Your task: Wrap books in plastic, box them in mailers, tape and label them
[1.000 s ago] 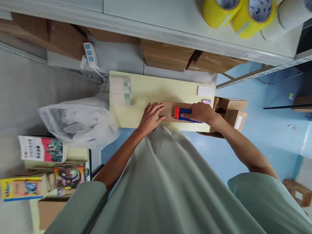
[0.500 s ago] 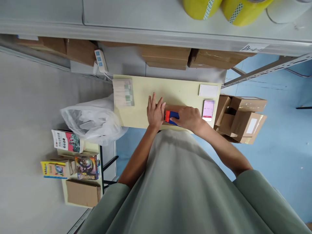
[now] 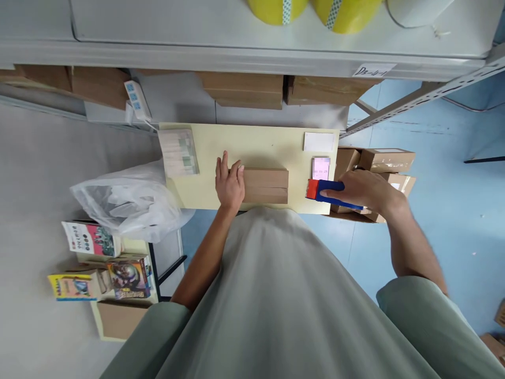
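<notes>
A closed brown cardboard box (image 3: 265, 186) lies flat near the front edge of the cream table (image 3: 252, 152), with a seam running along its top. My left hand (image 3: 230, 183) rests at the box's left end, fingers spread. My right hand (image 3: 361, 188) is wrapped round a blue tape dispenser (image 3: 329, 193) with a red front end, held past the table's right edge, apart from the box. Just beyond the dispenser, a phone (image 3: 320, 168) with a pink screen lies on the table, partly covered by it.
A stack of papers in clear plastic (image 3: 178, 152) and a white card (image 3: 319, 141) lie on the table. A plastic bag (image 3: 130, 202) hangs at left, above books (image 3: 129, 277). Cardboard boxes (image 3: 386, 159) stand at right. Yellow tape rolls (image 3: 347, 15) sit on the shelf.
My right hand has moved right with the tape dispenser, off the box and past the table's right edge. The box top now shows. My left hand stays at the box's left end.
</notes>
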Motion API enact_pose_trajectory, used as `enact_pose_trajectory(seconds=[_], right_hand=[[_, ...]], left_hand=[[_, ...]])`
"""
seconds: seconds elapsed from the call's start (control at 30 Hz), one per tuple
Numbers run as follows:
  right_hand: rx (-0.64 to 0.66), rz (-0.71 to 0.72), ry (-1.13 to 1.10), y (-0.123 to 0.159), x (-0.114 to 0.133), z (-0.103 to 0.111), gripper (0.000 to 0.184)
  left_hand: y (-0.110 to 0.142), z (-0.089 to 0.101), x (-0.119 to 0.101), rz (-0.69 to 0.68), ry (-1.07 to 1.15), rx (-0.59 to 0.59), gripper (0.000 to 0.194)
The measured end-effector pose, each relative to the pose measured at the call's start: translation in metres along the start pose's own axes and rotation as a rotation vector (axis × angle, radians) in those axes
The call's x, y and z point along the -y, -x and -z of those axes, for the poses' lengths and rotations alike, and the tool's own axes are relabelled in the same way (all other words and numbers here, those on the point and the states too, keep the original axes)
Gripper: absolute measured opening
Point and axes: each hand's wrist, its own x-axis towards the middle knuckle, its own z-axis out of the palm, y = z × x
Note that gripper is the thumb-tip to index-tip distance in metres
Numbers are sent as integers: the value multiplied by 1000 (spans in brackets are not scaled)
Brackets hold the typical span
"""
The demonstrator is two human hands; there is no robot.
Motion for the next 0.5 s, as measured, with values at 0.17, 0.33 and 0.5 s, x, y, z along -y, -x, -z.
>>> enact_pose_trajectory(seconds=[0.17,0.33,0.5], right_hand=[[-52,15,47,-26,20,-13,58],[-89,0,63,-39,46,-26,51],[-143,8,28,-39,66,-38,45]], left_hand=[[-1,1,-1,8,-26,22,69],[-1,0,-1,10,-15,3,66],[-1,-2,1,7,58,-6,67]])
